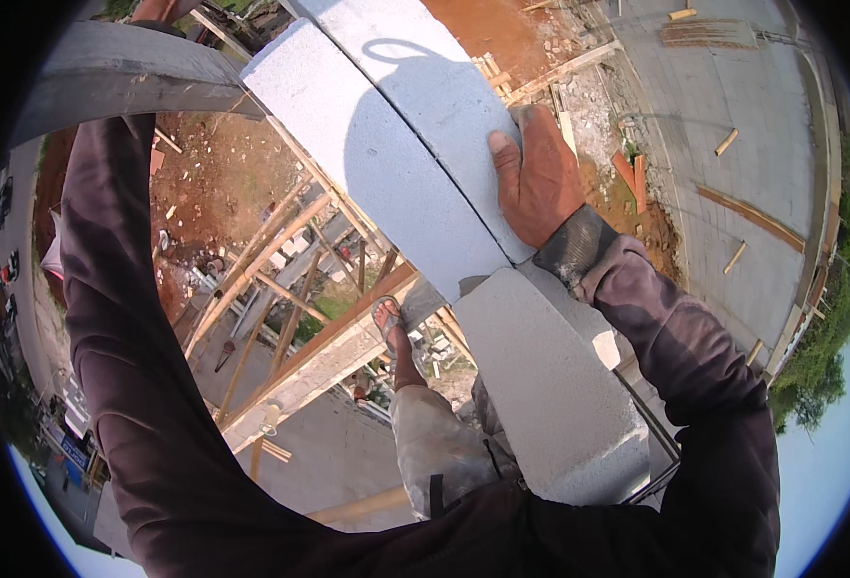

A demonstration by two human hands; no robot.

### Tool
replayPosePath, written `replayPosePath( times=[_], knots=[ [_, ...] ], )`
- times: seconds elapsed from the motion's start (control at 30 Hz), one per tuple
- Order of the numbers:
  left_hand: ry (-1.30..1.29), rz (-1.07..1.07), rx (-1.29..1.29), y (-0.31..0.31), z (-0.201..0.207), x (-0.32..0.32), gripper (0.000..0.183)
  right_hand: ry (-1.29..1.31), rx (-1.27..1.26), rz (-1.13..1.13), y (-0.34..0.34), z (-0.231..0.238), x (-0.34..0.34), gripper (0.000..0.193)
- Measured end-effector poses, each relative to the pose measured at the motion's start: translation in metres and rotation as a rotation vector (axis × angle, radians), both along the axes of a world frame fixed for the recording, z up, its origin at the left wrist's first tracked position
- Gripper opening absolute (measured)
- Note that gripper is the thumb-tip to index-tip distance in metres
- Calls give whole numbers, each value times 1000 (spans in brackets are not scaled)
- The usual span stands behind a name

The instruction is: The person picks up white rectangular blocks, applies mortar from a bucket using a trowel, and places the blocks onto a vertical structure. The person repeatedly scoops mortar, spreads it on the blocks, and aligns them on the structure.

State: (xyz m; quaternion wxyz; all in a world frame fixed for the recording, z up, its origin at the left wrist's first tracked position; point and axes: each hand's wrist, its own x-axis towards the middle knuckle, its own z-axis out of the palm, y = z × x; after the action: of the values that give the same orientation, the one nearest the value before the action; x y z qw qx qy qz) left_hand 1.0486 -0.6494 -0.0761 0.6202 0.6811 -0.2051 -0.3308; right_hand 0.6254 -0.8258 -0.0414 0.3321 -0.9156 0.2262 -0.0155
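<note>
1. The right hand (pixel 545 183) lies against the right pale block (pixel 434 91), its thumb on the top face and its fingers bent toward the outer edge; I cannot tell whether it grips or only steadies.
2. The left hand (pixel 162 10) shows only in part at the upper rim, beyond the curved-looking grey beam (pixel 136 77); I cannot tell whether it is spread or closed, or what it touches.
3. The right pale block lies ahead and to the left of the right hand, which is by far the nearer of the two. Its long axis slants from upper left down to lower right.
4. The left pale block (pixel 377 173) lies alongside it on the same slant, a thin dark seam between them. A round shadow falls across both.
5. A grey block (pixel 545 366) sits between the torso and this pair, at their near end and just left of the right forearm.
6. The grey beam crosses in front of the left arm, between the left hand and the torso.
7. Below, a sandalled foot (pixel 385 321) is at a long ledge (pixel 319 356), with timber poles (pixel 251 260) and red soil (pixel 218 164) beyond; a concrete slab (pixel 714 106) spreads at right.
</note>
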Motion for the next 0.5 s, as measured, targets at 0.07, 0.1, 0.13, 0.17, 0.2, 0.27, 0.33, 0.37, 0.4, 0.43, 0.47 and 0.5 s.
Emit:
replayPosePath(
  times=[0.07,0.1,0.13,0.17,0.2,0.27,0.33,0.37,0.4,0.43,0.47,0.5],
  knots=[
    [-18,6,13,0,9,-6,79,22,-35,25,-3,-1,7,31],
    [-22,7,18,0,11,-9,79,67,-68,17,-4,-2,11,34],
    [-27,9,23,0,14,-10,79,91,-104,10,-2,-3,12,37],
    [-31,14,28,-1,15,-11,80,74,-135,42,-2,-5,13,41],
    [-28,15,30,-1,17,-11,80,42,-171,71,0,-6,12,46],
    [-36,21,31,-2,22,-11,80,-2,-211,121,1,-7,10,54],
    [-44,37,39,-1,29,-11,81,-3,-196,174,4,-5,9,62],
    [-45,40,40,-2,33,-10,81,45,-217,196,5,-4,9,64],
    [-59,44,49,0,38,-11,81,114,-225,215,7,-2,10,65],
    [-61,51,47,0,41,-11,81,142,-247,213,9,1,10,67],
    [-65,53,47,-1,44,-12,82,180,-279,207,13,3,10,67],
    [-67,54,49,-2,46,-12,82,183,-322,182,18,5,10,67]
  ],
)
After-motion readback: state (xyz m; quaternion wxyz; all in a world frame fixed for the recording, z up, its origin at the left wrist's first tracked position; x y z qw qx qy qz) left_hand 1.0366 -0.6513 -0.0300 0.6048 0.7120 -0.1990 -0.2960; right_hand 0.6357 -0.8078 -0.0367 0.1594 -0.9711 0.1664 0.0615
